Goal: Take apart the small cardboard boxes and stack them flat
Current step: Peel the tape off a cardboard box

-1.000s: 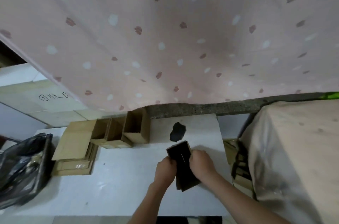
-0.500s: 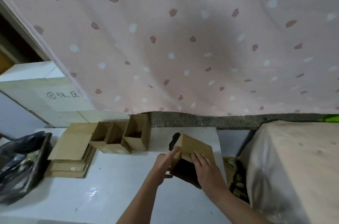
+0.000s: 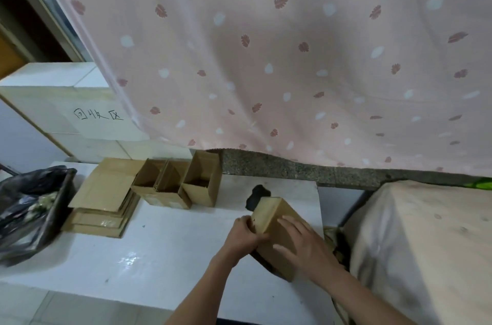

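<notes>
A small brown cardboard box [image 3: 270, 214] lies tilted on the white table [image 3: 165, 250], near its right side. My left hand [image 3: 245, 235] grips the box's left edge with curled fingers. My right hand [image 3: 300, 242] lies on the box's top face with fingers spread. Three open small boxes [image 3: 177, 183] stand in a row at the back of the table. To their left is a stack of flattened cardboard [image 3: 102, 197].
A black plastic bag [image 3: 29, 207] sits at the table's left edge. A dark patch [image 3: 257, 195] marks the table behind the held box. A cloth-covered block [image 3: 426, 245] stands to the right, and a pink patterned curtain [image 3: 266, 58] hangs behind.
The box has turned from its dark open side to its brown outer face. Both hands have shifted on it; my right hand now lies across the top.
</notes>
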The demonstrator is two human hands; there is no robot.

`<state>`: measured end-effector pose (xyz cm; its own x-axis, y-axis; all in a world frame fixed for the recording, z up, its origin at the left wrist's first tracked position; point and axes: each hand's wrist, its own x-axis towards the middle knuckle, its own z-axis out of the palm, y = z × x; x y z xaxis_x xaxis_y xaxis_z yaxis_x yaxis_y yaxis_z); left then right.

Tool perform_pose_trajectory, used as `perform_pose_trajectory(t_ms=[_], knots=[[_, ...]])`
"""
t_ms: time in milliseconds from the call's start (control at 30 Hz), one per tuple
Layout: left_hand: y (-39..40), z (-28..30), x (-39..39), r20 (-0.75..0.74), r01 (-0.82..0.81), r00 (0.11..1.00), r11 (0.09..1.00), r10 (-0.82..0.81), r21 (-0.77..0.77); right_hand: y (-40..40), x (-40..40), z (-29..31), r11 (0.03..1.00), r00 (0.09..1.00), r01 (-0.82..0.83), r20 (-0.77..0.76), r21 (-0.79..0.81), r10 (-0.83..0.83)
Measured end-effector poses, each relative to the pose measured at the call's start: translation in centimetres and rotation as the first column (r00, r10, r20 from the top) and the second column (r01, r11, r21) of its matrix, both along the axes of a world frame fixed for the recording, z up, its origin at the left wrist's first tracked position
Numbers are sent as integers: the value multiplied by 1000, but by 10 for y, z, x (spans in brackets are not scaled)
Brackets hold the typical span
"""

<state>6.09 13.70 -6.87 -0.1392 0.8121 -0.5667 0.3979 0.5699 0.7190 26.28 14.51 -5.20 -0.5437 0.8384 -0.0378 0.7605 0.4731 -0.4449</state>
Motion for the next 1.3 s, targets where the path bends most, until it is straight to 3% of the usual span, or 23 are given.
perform_pose_trajectory(t_ms=[100,167,300,400,500,567,700,833,1033,1167,1300], knots=[[1,-5,-6,-280,294,925,950,-255,106,15,-1,5,999,998,17,57,41,-19],[-2,-8,-5,-383,455,843,881,-379,130,23,1,2,1000,988,-2,152,-2,2],[-10,-13,-4,-482,579,749,803,-455,143,29,1,-7,976,960,-71,251,-204,122],[-22,-16,-7,-557,632,673,769,-486,92,18,-3,-16,984,943,-53,316,-172,106],[-34,-21,-4,-603,669,610,742,-514,45,0,-3,-32,982,947,-14,314,-186,73],[-40,-25,0,-597,657,630,751,-497,69,-8,0,-38,981,969,36,247,-192,12],[-48,-28,6,-599,640,658,758,-457,125,-12,1,-41,994,993,109,41,-23,-108],[-50,-26,9,-620,641,643,759,-449,114,-12,-5,-43,991,993,35,117,-126,-20],[-52,-26,27,-637,633,632,768,-441,96,-6,-12,-42,974,994,89,87,-209,-72],[-58,-23,38,-756,644,531,763,-384,65,-6,-13,-43,970,993,108,64,-218,-96],[-65,-18,46,-759,684,448,728,-473,-50,-9,-13,-43,968,992,121,55,-221,-112]])
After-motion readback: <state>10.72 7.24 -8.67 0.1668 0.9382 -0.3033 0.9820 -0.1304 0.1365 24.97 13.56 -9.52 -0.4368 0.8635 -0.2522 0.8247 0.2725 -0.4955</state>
